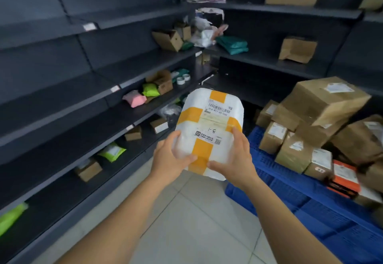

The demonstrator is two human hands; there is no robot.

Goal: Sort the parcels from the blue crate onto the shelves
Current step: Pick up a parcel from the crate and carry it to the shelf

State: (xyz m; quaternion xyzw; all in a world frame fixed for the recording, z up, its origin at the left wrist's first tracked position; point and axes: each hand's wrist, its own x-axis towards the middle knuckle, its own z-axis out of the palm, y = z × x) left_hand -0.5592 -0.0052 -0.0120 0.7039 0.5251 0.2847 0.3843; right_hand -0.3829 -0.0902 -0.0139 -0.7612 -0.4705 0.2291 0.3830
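white plastic parcel with orange tape (209, 127) sat gripped between our left hand (170, 158) and right hand (238, 158). brown cardboard boxes (310, 118) filled the blue plastic crate (290, 191) beside us.

A single wide-angle view looked forward and down from the person's head; it faced the corner where the dark metal shelves (132, 97) met; the pale tiled floor (199, 212) lay close below; straight edges bowed toward the frame's borders.
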